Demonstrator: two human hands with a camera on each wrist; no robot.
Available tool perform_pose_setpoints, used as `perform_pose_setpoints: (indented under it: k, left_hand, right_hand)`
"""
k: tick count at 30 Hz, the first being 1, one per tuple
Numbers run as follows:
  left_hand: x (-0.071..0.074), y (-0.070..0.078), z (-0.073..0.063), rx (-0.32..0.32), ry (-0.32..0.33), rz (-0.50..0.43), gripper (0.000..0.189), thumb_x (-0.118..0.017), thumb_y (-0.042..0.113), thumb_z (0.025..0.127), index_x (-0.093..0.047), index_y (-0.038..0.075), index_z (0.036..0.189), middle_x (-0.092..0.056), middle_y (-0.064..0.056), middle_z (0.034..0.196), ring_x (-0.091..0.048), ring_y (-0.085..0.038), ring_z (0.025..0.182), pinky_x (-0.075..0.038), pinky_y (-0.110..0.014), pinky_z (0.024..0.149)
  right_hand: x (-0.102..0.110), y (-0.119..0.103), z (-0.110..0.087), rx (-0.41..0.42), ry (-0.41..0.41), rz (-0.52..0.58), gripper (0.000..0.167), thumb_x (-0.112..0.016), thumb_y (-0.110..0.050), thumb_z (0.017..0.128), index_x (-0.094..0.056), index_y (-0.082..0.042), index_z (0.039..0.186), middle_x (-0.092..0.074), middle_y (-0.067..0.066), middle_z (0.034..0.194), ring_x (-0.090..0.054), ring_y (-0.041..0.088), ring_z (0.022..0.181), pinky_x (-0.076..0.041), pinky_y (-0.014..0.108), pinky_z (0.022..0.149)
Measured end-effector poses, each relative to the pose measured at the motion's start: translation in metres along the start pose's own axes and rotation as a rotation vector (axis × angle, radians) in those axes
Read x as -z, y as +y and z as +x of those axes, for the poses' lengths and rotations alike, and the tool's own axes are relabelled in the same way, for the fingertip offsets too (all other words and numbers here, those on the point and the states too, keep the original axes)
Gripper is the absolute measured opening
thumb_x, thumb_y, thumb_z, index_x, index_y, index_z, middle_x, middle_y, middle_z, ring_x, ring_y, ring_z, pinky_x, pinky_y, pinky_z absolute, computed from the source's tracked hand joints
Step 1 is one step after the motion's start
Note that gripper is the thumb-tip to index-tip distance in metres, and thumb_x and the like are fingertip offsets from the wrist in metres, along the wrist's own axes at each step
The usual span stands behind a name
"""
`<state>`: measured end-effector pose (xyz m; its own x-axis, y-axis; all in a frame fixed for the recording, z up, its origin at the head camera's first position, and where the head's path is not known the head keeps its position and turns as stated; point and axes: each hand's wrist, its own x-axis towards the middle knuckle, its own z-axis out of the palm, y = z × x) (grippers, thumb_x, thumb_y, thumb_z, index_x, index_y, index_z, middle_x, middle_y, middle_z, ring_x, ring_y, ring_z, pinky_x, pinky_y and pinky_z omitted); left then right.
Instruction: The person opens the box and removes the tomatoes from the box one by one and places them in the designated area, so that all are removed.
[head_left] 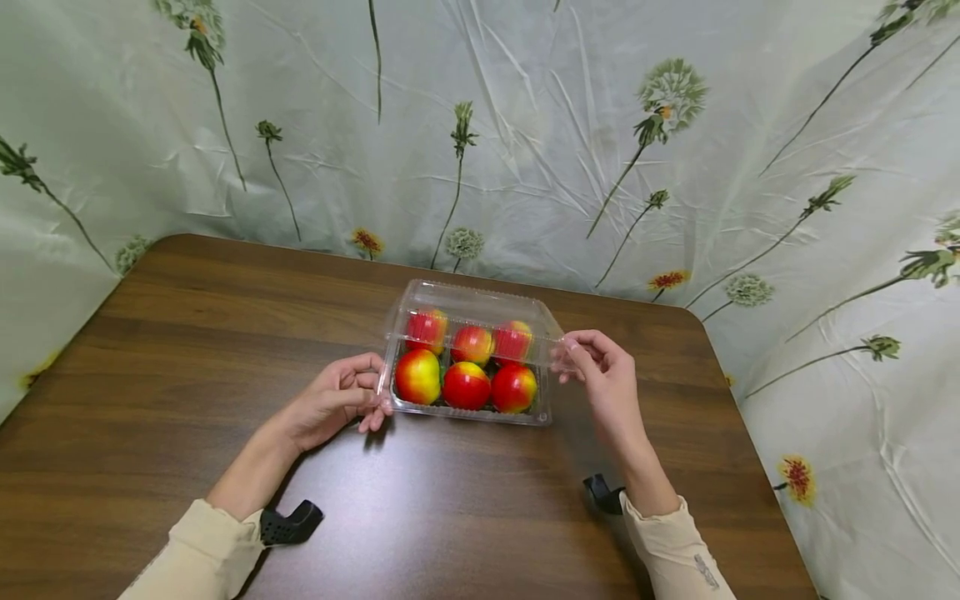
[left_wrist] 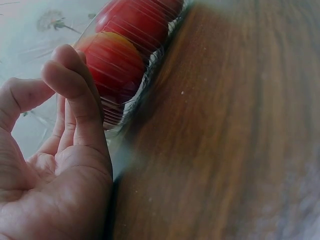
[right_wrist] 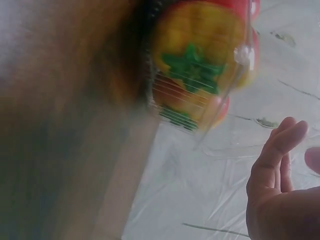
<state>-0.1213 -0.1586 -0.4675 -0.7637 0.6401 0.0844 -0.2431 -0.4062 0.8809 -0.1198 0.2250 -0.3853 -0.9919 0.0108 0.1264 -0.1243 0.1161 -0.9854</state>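
Observation:
A clear plastic clamshell box [head_left: 471, 414] lies on the table with several round red-and-yellow fruits [head_left: 467, 386] in two rows. Its hinged lid [head_left: 480, 302] is tilted up over the back row, while the front row shows uncovered. At the box's left front corner, my left hand [head_left: 337, 402] holds the side wall between thumb and fingers. My right hand [head_left: 603, 375] pinches the lid's right front corner. In the right wrist view, fruits [right_wrist: 200, 30] with green star-shaped leaves show through the ribbed wall, beside the fingers of that hand [right_wrist: 275, 185].
The brown wooden table [head_left: 225, 333] has rounded back corners. Behind it and along its sides hangs a pale curtain [head_left: 525, 125] printed with flowers. Black wrist mounts [head_left: 292, 523] stick out from both sleeves above the table.

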Motion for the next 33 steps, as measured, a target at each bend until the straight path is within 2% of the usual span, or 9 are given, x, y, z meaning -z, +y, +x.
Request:
perform_pose_setpoints:
  k: [6,12,17,20,24,28,33]
  left_hand:
    - [0.001,-0.002,0.0,-0.01,-0.018,-0.007,0.019,-0.044,-0.013,0.1,-0.051,0.0,0.113,-0.078,-0.008,0.092,-0.072,-0.016,0.068,-0.056,-0.021,0.058]
    - [0.002,-0.003,0.0,-0.022,-0.034,-0.009,0.02,-0.044,-0.013,0.1,-0.051,0.0,0.113,-0.077,-0.008,0.092,-0.071,-0.016,0.069,-0.055,-0.021,0.058]
    - [0.0,-0.002,0.001,-0.016,-0.024,-0.006,0.018,-0.045,-0.012,0.1,-0.05,-0.001,0.114,-0.077,-0.008,0.092,-0.071,-0.017,0.069,-0.056,-0.021,0.059]
    - [-0.001,-0.001,0.001,-0.006,-0.009,-0.006,0.018,-0.046,-0.011,0.1,-0.05,-0.001,0.114,-0.077,-0.008,0.092,-0.072,-0.017,0.069,-0.057,-0.021,0.059]
    - [0.0,-0.001,0.001,-0.016,-0.012,-0.011,0.019,-0.046,-0.012,0.1,-0.051,0.0,0.113,-0.076,-0.008,0.092,-0.072,-0.017,0.07,-0.058,-0.022,0.061]
    - [0.002,-0.002,0.001,-0.041,-0.037,-0.025,0.022,-0.043,-0.013,0.1,-0.052,0.001,0.114,-0.076,-0.009,0.093,-0.073,-0.017,0.072,-0.06,-0.022,0.064]
    - [0.002,-0.002,0.001,-0.029,-0.03,-0.019,0.021,-0.045,-0.012,0.1,-0.052,0.002,0.114,-0.076,-0.008,0.093,-0.073,-0.017,0.071,-0.059,-0.023,0.063]
  right_hand:
    - [-0.004,-0.003,0.011,0.023,0.023,0.084,0.029,-0.058,-0.018,0.109,-0.063,0.01,0.116,-0.074,0.009,0.097,-0.073,0.018,0.08,-0.063,0.025,0.071]
    - [-0.007,-0.006,0.02,0.045,0.051,0.112,0.025,-0.057,-0.021,0.11,-0.064,0.002,0.115,-0.074,0.017,0.103,-0.072,0.023,0.087,-0.063,0.026,0.074]
    - [-0.009,-0.008,0.027,0.053,0.062,0.145,0.021,-0.056,-0.018,0.11,-0.066,-0.001,0.116,-0.074,0.016,0.105,-0.071,0.026,0.09,-0.062,0.025,0.073]
    - [-0.01,-0.008,0.03,0.06,0.065,0.156,0.021,-0.056,-0.014,0.109,-0.065,0.002,0.119,-0.073,0.017,0.11,-0.07,0.026,0.092,-0.062,0.026,0.074]
    - [-0.011,-0.005,0.035,0.086,0.052,0.101,0.025,-0.061,-0.007,0.105,-0.062,0.008,0.126,-0.069,0.023,0.119,-0.069,0.025,0.095,-0.063,0.03,0.077]
    - [-0.011,0.001,0.039,0.124,0.023,-0.01,0.034,-0.066,0.0,0.1,-0.061,0.006,0.133,-0.066,0.026,0.124,-0.067,0.023,0.102,-0.061,0.026,0.083]
    - [-0.01,0.01,0.041,0.131,-0.019,-0.098,0.048,-0.067,0.003,0.097,-0.057,0.0,0.144,-0.06,0.024,0.136,-0.058,0.035,0.121,-0.055,0.019,0.092]
